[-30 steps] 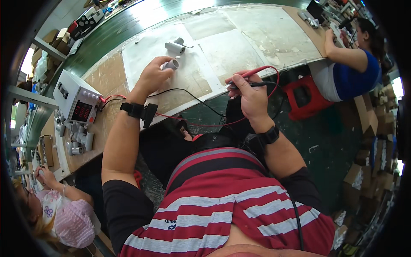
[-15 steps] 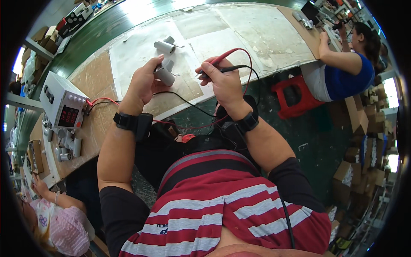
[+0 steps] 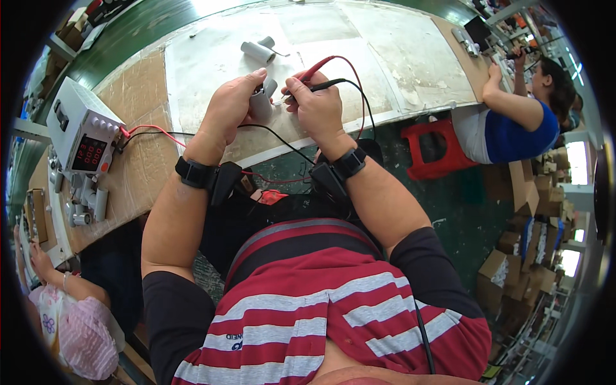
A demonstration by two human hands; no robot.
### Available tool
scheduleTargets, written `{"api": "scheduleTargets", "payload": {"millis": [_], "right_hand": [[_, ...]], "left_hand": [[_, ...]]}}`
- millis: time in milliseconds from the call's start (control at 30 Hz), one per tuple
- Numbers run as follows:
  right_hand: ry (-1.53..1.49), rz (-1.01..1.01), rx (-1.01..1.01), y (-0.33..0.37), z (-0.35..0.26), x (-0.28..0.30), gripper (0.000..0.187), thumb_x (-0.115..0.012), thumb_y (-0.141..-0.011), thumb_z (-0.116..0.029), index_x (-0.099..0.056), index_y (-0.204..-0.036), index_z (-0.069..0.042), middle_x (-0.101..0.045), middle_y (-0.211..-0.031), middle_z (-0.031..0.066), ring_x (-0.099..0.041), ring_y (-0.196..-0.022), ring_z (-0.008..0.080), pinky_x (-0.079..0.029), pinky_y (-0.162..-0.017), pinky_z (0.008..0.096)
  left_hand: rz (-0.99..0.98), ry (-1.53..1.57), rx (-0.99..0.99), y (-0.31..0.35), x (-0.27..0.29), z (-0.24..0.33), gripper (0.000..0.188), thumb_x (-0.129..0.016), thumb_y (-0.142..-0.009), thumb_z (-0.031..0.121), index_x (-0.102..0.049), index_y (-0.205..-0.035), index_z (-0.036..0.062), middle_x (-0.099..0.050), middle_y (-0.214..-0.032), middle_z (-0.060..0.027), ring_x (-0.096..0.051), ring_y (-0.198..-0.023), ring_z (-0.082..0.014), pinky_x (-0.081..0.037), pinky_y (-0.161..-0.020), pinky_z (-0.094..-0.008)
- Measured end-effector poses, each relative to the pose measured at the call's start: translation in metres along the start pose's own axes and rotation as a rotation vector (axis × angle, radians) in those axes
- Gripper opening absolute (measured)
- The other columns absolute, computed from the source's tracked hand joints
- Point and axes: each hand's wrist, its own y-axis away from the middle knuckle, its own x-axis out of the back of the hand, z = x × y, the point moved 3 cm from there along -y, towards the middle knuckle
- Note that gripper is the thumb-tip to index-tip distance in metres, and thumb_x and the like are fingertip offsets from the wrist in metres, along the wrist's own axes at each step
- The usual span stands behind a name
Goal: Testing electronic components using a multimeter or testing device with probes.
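Note:
My left hand (image 3: pixel 226 110) is closed around a light grey cylindrical housing (image 3: pixel 261 106), held above the white-covered table. In my right hand (image 3: pixel 319 110) are two test probes, a red probe (image 3: pixel 316 68) and a black probe (image 3: pixel 329 84), gripped together like pens. Their tips point left at the housing's side, close to a short wire; whether they touch it cannot be made out. A similar grey part (image 3: pixel 258 52) with a thin wire lies on the table just beyond my hands. Red and black leads run from a white bench power supply (image 3: pixel 82 131) with a lit red display.
Several grey parts (image 3: pixel 86 200) lie on the table by the power supply. Leads hang across the table's near edge. A person in blue (image 3: pixel 523 119) works at the right, near a red stool (image 3: pixel 431 151). Another person in pink (image 3: pixel 86 327) sits at lower left. Cartons (image 3: pixel 513 263) are stacked at right.
My right hand has moved left, bringing the probe tips up to the housing in my left hand. The left hand has shifted slightly right and turned inward. The view has shifted a little.

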Motion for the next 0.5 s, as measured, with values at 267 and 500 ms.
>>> {"api": "scheduleTargets", "payload": {"millis": [267,500], "right_hand": [[0.098,-0.014,0.031,-0.001,0.0024,-0.003,0.013,-0.068,-0.099,-0.013,-0.069,-0.103,-0.001,-0.073,-0.086,0.0066,-0.066,-0.069,0.0095,-0.054,-0.059,0.023],[0.178,-0.032,0.075,-0.0011,0.0066,-0.0023,0.014,-0.07,-0.098,-0.014,-0.07,-0.101,-0.001,-0.074,-0.086,0.0053,-0.067,-0.07,0.0086,-0.054,-0.06,0.0223]], "left_hand": [[0.03,0.011,-0.017,0.0032,-0.0024,0.0036,0.044,-0.062,-0.099,0.046,-0.071,-0.105,0.0039,-0.074,-0.085,-0.0062,-0.059,-0.059,-0.0072,-0.041,-0.048,-0.0199],[0.031,0.021,-0.028,0.0036,-0.0016,0.0037,0.044,-0.062,-0.099,0.046,-0.071,-0.105,0.0039,-0.074,-0.084,-0.0066,-0.059,-0.058,-0.007,-0.04,-0.047,-0.0193]]}}
